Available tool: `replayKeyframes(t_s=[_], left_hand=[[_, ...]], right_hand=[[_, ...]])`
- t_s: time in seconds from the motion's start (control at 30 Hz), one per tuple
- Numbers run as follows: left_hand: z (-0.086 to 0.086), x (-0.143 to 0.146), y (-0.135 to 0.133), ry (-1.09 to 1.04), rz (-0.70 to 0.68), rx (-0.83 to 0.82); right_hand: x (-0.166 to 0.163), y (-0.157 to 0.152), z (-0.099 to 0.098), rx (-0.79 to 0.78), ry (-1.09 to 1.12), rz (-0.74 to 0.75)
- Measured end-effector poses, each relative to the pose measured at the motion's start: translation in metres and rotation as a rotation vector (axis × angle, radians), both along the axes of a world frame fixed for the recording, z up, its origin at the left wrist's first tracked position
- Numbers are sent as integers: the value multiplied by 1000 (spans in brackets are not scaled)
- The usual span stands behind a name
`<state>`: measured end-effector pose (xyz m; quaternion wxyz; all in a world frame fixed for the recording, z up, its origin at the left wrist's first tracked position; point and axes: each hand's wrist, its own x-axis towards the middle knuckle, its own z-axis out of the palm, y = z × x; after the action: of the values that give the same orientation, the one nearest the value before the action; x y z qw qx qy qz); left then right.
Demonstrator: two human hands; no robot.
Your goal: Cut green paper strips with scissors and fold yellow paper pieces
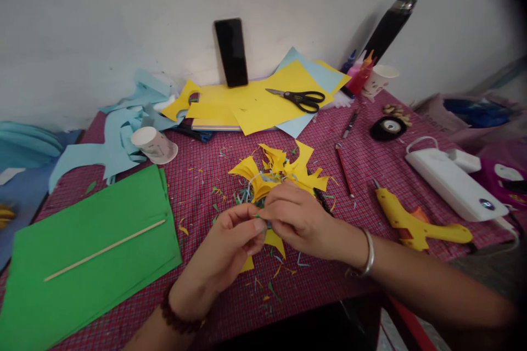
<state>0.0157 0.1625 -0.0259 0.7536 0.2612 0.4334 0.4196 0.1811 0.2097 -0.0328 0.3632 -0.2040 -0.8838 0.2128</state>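
Observation:
My left hand and my right hand meet low over the middle of the table, fingertips pinched together. Between them shows a tiny green piece of paper; most of it is hidden by the fingers. Just beyond and beneath the hands lies a heap of cut yellow paper scraps, mixed with thin blue and green slivers. Small trimmings are scattered around it on the cloth. A bead bracelet circles my left wrist, and a metal bangle circles my right.
Green sheets with a thin wooden stick lie at left. Behind are a tipped paper cup, yellow sheets, black scissors and a propped phone. At right lie a red pencil, yellow glue gun and white power strip.

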Motion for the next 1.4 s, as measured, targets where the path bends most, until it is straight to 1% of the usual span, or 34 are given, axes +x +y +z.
replayKeyframes(t_s=[0.13, 0.23, 0.3, 0.43, 0.5, 0.57, 0.67, 0.77, 0.87, 0.93, 1.0, 1.07, 1.2, 1.27, 1.33, 1.4], left_hand=[[-3, -1, 1, -94, 12, -52], [-4, -3, 1, -37, -4, -45], [-2, -5, 2, 87, -34, 43], [5, -9, 3, 540, -145, 378], [7, -10, 4, 724, -162, 498], [8, -10, 4, 812, -151, 549], [4, -11, 5, 787, -155, 497], [-3, -13, 6, 644, -179, 370], [-12, -13, 6, 543, -161, 293], [-14, -12, 6, 524, -132, 268], [-13, -11, 7, 537, -110, 256], [-9, -10, 8, 574, -107, 271], [1, -11, 8, 708, -137, 364], [2, -11, 8, 808, -132, 438], [0, -12, 7, 894, -128, 507], [-2, -11, 7, 936, -133, 549]], right_hand=[[1, 2, 1, 23, -16, 5], [2, 1, 3, -37, -35, 25], [2, 1, 5, -136, -32, 40], [1, 1, 5, -338, -42, 5], [1, 2, 3, -381, -64, -7], [0, 4, 1, -381, -75, -8], [0, 4, -2, -288, -88, -45], [0, 3, -4, -99, -146, -86], [0, 2, -4, 75, -224, -82], [1, 2, -3, 149, -268, -66], [1, 1, -2, 180, -294, -53], [1, 1, -2, 143, -281, -57], [-1, 0, -2, -79, -218, -108], [-2, -1, -3, -144, -212, -118], [-3, -1, -3, -176, -211, -117], [-3, -1, -4, -208, -209, -113]])
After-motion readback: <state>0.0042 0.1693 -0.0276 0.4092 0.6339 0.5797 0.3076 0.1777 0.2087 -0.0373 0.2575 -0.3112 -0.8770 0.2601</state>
